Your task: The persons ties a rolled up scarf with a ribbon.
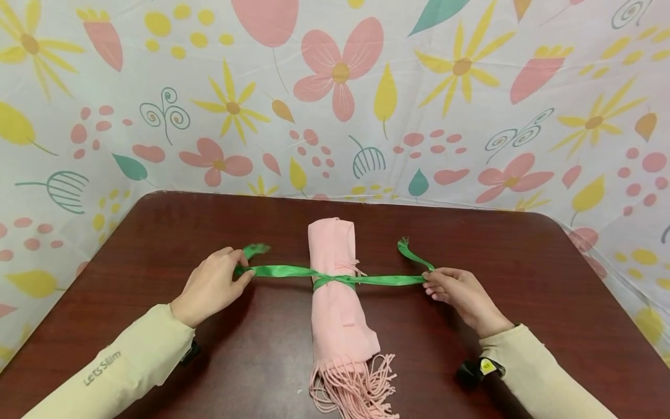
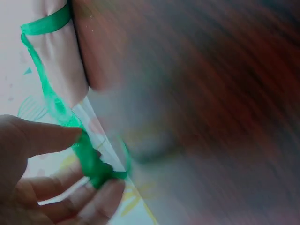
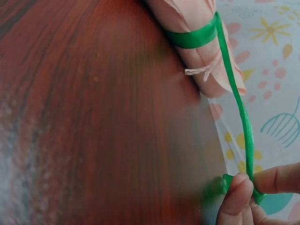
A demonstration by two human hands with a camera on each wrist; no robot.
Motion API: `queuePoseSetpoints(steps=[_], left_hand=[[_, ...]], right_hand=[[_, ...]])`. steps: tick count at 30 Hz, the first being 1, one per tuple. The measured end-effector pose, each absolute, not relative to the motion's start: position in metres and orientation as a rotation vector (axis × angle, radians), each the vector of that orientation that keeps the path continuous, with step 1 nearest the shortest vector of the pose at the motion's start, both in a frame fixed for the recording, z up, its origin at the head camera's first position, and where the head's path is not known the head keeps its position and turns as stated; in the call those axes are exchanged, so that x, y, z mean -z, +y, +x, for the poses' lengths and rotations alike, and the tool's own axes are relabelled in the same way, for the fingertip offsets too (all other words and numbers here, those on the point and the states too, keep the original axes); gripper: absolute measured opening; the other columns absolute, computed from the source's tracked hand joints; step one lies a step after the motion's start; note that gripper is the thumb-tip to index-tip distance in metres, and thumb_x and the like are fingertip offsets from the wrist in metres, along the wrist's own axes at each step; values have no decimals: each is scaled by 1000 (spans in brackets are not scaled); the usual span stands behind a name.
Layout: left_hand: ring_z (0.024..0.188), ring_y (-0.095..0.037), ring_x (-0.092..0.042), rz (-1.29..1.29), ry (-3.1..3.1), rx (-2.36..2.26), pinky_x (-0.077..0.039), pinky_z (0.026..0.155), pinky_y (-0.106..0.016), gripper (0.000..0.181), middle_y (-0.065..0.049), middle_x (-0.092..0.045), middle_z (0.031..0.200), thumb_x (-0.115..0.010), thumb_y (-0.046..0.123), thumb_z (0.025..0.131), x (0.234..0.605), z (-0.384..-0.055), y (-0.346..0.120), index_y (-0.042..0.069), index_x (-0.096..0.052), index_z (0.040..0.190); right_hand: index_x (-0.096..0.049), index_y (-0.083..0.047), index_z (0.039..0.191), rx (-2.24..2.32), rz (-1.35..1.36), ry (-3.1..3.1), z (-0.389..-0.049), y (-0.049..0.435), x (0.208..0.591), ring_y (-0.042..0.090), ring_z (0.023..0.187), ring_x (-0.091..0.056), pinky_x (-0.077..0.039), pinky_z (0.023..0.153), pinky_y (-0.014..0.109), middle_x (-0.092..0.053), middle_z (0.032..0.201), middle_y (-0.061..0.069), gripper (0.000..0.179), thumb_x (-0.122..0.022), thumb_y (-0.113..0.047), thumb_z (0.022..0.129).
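Observation:
A rolled pink scarf (image 1: 337, 326) with a fringe at its near end lies lengthwise on the table. Round its middle runs a green ribbon (image 1: 282, 271), crossed on top and stretched out to both sides. My left hand (image 1: 211, 285) pinches the ribbon's left length between thumb and fingers, and a frayed tail sticks out past it. On the other side my right hand (image 1: 463, 294) pinches the right length, its tail curling up and away. In the right wrist view the ribbon (image 3: 243, 117) runs taut from scarf to fingertips.
The dark reddish-brown table (image 1: 251, 361) has rounded far corners. Behind it hangs a white cloth (image 1: 387, 35) printed with flowers and leaves. A black wrist strap (image 1: 471, 371) with a yellow tag shows below the right sleeve.

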State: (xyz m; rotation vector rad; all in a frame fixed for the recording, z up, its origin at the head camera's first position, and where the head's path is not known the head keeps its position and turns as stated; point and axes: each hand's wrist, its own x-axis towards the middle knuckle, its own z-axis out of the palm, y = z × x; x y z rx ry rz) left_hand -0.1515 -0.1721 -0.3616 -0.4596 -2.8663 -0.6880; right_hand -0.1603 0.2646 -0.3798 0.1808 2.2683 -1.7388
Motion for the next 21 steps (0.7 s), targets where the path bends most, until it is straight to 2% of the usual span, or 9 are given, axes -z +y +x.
queuePoseSetpoints(steps=[6, 9, 17, 21], left_hand=[[70, -25, -58, -421, -2915, 562, -45, 52, -35, 13, -10, -61, 82, -76, 10, 89, 365, -152, -170, 2, -66, 90], [69, -25, -57, -417, -2929, 556, -45, 52, -36, 13, -9, -61, 81, -76, 10, 89, 366, -152, -170, 2, -66, 90], [69, -24, -56, -395, -2900, 578, -43, 49, -34, 11, -10, -61, 84, -75, 8, 89, 366, -151, -170, 1, -66, 90], [71, -26, -57, -391, -2869, 586, -43, 49, -34, 15, -10, -59, 85, -72, 6, 89, 367, -150, -168, -1, -65, 100]], right_hand=[[-57, 12, 124, 1698, 173, 2267, -161, 271, 380, 5, 80, -65, -54, 74, 20, -68, 89, -3, 35, -56, -17, 105], [-55, 13, 126, 1696, 173, 2268, -160, 274, 380, 5, 80, -65, -55, 74, 20, -68, 90, -3, 37, -55, -17, 105], [-39, 19, 139, 1657, 191, 2303, -156, 287, 378, 3, 80, -64, -54, 73, 19, -65, 93, -4, 49, -48, -18, 108], [-40, 18, 138, 1652, 192, 2304, -156, 288, 378, 4, 81, -65, -54, 74, 20, -66, 94, -4, 49, -50, -19, 107]])
